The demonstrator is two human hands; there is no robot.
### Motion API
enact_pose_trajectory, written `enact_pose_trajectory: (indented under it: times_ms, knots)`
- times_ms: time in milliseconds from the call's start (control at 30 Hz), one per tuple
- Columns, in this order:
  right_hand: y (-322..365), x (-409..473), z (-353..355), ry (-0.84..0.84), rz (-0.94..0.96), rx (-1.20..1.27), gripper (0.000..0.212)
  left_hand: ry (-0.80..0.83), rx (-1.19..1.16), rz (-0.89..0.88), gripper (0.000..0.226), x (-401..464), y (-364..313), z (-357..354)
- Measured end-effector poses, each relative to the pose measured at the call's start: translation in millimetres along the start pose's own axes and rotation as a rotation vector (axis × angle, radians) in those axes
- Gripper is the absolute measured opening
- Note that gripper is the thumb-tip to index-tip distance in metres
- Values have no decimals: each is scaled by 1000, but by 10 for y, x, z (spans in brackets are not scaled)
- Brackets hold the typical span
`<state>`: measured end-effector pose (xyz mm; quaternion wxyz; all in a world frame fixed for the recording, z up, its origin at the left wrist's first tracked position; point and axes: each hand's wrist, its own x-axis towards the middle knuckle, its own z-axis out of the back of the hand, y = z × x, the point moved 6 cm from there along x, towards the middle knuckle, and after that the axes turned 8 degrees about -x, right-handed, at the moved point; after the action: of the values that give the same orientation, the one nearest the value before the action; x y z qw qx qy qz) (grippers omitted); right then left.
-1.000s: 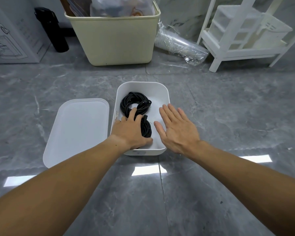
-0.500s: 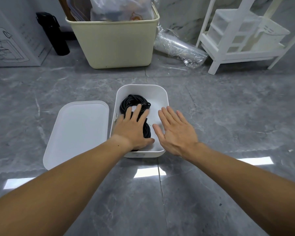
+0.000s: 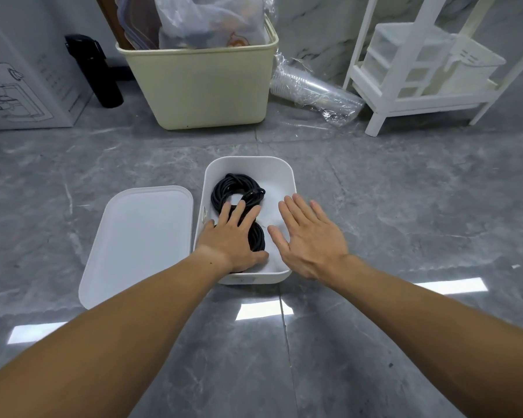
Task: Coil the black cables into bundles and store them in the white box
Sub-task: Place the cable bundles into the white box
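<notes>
A white lid point(image 3: 136, 242) lies flat on the grey marble floor point(image 3: 405, 206), just beside the white box point(image 3: 280, 167) at its 9 o'clock. The left hand point(image 3: 234, 236) presses down, fingers straight and spread, on the near black cable bundle point(image 3: 258, 238) inside the box; it grasps nothing. A far black cable bundle point(image 3: 234, 188) sits at 12 o'clock from those fingertips, touching the near one, both along the box's left side. The right hand point(image 3: 310, 239) hovers flat and released over the box's right rim at 3 o'clock, whether touching it cannot be told.

Both of the 2 coils appear stowed, so the storing step looks all but finished: the left hand seems to be seating the bundles low. The next move likely calls for lifting both hands clear without springing the coils loose, then reaching to 9 o'clock for the lid.

A cream bin point(image 3: 206, 86) and a white shelf unit point(image 3: 411, 70) stand at 12 and 1 o'clock, well apart.
</notes>
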<state>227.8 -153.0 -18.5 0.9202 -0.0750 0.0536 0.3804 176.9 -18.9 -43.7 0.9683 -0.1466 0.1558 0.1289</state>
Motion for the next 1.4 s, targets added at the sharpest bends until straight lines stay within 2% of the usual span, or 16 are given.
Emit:
enact_pose_trajectory:
  times_ms: [233, 500, 767, 1100, 1400]
  knots:
    - [12, 4, 44, 25, 25, -43, 68, -10, -25, 13, 108, -26, -6, 50]
    - [78, 4, 214, -32, 35, -61, 69, -192, -91, -44, 85, -196, 58, 194]
    - [465, 62, 606, -117, 97, -27, 68, -265, -89, 34, 82, -551, 474, 575]
    - [1367, 57, 978, -258, 274, -83, 70, -328, -41, 169, 77, -1294, 1220, 837]
    - [2283, -40, 1063, -256, 443, -75, 67, -389, -118, 331, 79, -2111, 1979, 865]
